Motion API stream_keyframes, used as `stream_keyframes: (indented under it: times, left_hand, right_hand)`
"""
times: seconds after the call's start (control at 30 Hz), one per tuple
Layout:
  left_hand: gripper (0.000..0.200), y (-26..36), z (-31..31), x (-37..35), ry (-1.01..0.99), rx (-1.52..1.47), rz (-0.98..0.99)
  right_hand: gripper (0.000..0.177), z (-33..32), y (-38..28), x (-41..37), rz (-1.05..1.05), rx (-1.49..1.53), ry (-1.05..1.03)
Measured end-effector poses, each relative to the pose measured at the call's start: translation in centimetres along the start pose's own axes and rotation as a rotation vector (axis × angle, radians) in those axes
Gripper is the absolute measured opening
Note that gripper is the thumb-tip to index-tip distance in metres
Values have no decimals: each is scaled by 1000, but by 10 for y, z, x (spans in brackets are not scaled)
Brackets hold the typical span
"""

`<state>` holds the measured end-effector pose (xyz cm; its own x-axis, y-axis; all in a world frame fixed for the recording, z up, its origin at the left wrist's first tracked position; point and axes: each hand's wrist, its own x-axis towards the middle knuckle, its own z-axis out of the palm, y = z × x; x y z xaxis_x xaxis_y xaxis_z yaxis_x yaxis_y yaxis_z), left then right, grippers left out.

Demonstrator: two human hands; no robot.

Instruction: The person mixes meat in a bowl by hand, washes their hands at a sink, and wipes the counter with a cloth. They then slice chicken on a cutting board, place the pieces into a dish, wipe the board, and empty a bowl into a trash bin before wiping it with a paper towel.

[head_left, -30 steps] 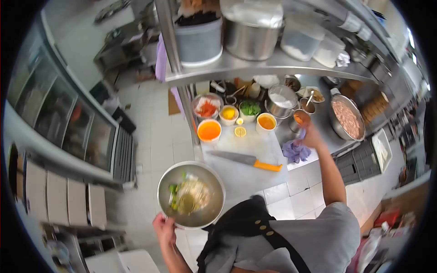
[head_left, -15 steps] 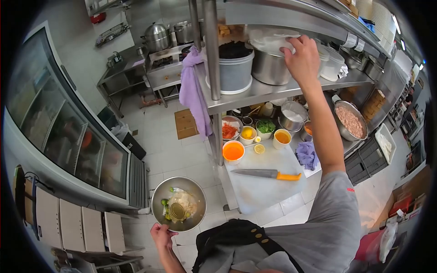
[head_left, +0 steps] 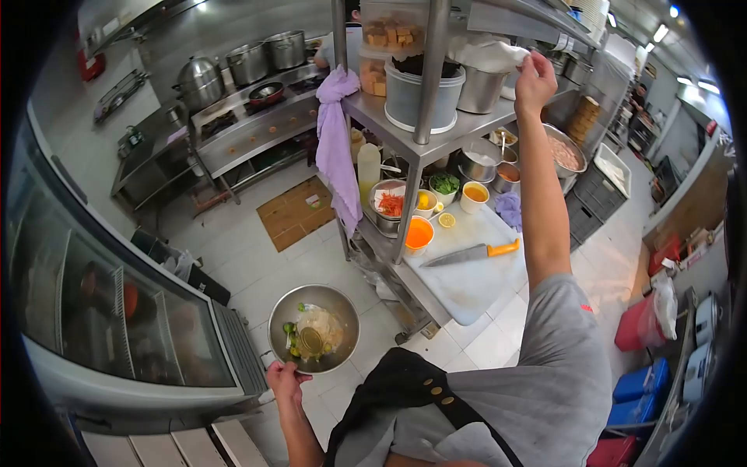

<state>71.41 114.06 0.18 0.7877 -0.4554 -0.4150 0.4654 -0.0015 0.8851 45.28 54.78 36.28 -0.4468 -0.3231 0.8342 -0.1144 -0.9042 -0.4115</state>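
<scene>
My left hand (head_left: 286, 378) grips the rim of a steel bowl (head_left: 347, 352), held over the floor at the lower left. Inside the bowl lie green pieces, pale food and a round, can-like item (head_left: 311, 341). My right hand (head_left: 535, 78) is raised at the upper shelf, its fingers pinched on the edge of a white cloth or sheet (head_left: 490, 54). That white sheet lies over a steel pot (head_left: 481, 90), which stands beside a grey tub (head_left: 420, 97) with dark contents.
A knife (head_left: 459, 255) with an orange handle lies on the white cutting board (head_left: 475, 292), near tubs of orange liquid (head_left: 419, 233) and greens (head_left: 444, 184). A shelf post (head_left: 432, 78) and purple towel (head_left: 337, 148) stand left of it. A glass-door fridge (head_left: 117, 296) is at left.
The view has turned, bringing more of the stove into sight. My right hand is now closed on the white sheet, which is lifted at its edge. My left hand still holds the bowl.
</scene>
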Motion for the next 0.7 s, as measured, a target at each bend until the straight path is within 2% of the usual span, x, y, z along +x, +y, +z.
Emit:
stream_keyframes:
  times: [0.03,0.1,0.13,0.17,0.23,0.3,0.33,0.37,0.4,0.43,0.47,0.5,0.57,0.6,0.7]
  left_hand:
    - [11,6,0,14,-23,6,-10]
    - [6,19,6,46,-73,-29,3]
    - [5,25,9,61,-114,-25,-14]
    - [5,28,14,81,-142,-16,0]
    - [4,47,31,111,-168,55,10]
    - [6,56,37,146,-253,-80,75]
    - [8,75,45,160,-275,11,63]
    - [10,65,39,193,-307,20,56]
    - [11,89,49,197,-320,52,36]
    - [15,53,43,247,-352,62,-22]
    - [14,58,42,271,-313,79,17]
    - [14,67,35,282,-213,100,67]
    - [13,78,24,292,33,126,88]
    - [13,89,21,299,130,105,62]
    - [12,122,14,330,356,-3,33]
  right_hand:
    - [20,-4,1,0,-12,-22,5]
    - [24,-7,-27,-4,135,469,223]
    - [28,-16,-18,3,-51,319,192]
    - [30,-33,4,19,-240,405,107]
    - [28,-29,-74,-14,-211,243,52]
    - [25,-8,-146,-89,-82,267,-140]
    - [24,4,-166,-134,19,331,-306]
    - [24,14,-180,-184,124,426,-539]
    - [23,33,-190,-240,245,547,-830]
    - [23,63,-202,-300,391,699,-1109]
    - [23,97,-212,-352,530,879,-1388]
    - [30,139,-254,-416,1004,1159,-1520]
    - [33,198,-278,-512,794,1872,-1922]
    - [29,203,-296,-520,992,2054,-2173]
    - [20,241,-273,-546,800,2395,-2493]
